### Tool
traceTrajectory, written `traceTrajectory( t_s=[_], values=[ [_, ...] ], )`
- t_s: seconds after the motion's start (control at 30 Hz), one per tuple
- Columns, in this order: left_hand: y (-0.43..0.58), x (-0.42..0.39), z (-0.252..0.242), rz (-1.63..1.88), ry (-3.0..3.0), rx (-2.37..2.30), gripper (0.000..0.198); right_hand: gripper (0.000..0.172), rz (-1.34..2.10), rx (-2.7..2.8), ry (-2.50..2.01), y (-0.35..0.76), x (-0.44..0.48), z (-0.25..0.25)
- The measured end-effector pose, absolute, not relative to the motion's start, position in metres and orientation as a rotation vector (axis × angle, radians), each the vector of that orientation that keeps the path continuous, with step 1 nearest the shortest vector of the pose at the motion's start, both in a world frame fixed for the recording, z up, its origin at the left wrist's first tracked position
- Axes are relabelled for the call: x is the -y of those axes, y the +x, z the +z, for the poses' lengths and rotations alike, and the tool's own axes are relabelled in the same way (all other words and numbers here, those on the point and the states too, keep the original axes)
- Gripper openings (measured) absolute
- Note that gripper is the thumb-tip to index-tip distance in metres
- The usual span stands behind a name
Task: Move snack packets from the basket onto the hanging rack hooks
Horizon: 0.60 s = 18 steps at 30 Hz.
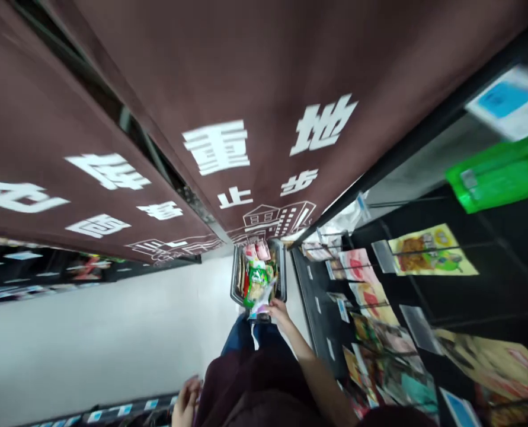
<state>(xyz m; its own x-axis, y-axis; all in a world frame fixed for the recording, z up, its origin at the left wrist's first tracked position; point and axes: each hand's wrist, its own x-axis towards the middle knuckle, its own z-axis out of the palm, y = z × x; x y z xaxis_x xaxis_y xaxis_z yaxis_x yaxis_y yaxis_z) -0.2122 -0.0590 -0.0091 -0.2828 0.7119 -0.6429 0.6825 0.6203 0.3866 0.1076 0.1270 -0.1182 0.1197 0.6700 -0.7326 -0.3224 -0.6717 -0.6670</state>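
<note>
In the head view my right hand (276, 309) is closed on a small whitish and purple plastic packet (261, 305), at the near end of a black shopping basket (234, 283). Inside the basket lie a green and clear food bag (257, 276), pink packs (258, 250) and other packaged goods, partly covered by one another. My left hand (187, 400) hangs low beside my body at the bottom, its fingers bent inward. Whatever lies within those fingers, if anything, is hidden.
Brown double doors (264, 71) with white lettering stand ahead. A black rack (428, 290) along the right carries hanging snack packs (432, 252) and price tags. More shelves (90, 273) line the left, above pale floor (112, 332). Another shelf edge (125, 409) runs along the bottom left.
</note>
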Motion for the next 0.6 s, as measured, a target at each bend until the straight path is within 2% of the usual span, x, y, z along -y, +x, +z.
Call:
traceTrajectory(
  t_s=[0.17, 0.33, 0.4, 0.5, 0.53, 0.6],
  values=[
    [-0.181, 0.006, -0.02, 0.47, 0.979, -1.966, 0.063, 0.04, 1.596, 0.321, -1.464, 0.128, -0.104, -0.066],
    [-0.138, -0.061, -0.023, 0.796, 1.176, -1.801, 0.052, 0.043, 1.526, 0.333, -1.341, 0.137, -0.103, -0.043],
    [-0.116, -0.087, -0.014, 0.811, 1.373, -1.657, 0.06, 0.049, 1.495, 0.403, -1.281, 0.132, -0.115, -0.03],
    [-0.082, -0.117, 0.012, 0.764, 1.567, -1.426, 0.085, 0.052, 1.514, 0.669, -1.138, 0.111, -0.135, 0.004],
    [-0.071, -0.123, 0.023, 0.783, 1.582, -1.357, 0.084, 0.051, 1.537, 0.775, -1.065, 0.102, -0.138, 0.019],
    [-0.053, -0.129, 0.047, 0.916, 1.504, -1.282, 0.063, 0.051, 1.533, 0.951, -0.945, 0.084, -0.138, 0.048]
  ],
)
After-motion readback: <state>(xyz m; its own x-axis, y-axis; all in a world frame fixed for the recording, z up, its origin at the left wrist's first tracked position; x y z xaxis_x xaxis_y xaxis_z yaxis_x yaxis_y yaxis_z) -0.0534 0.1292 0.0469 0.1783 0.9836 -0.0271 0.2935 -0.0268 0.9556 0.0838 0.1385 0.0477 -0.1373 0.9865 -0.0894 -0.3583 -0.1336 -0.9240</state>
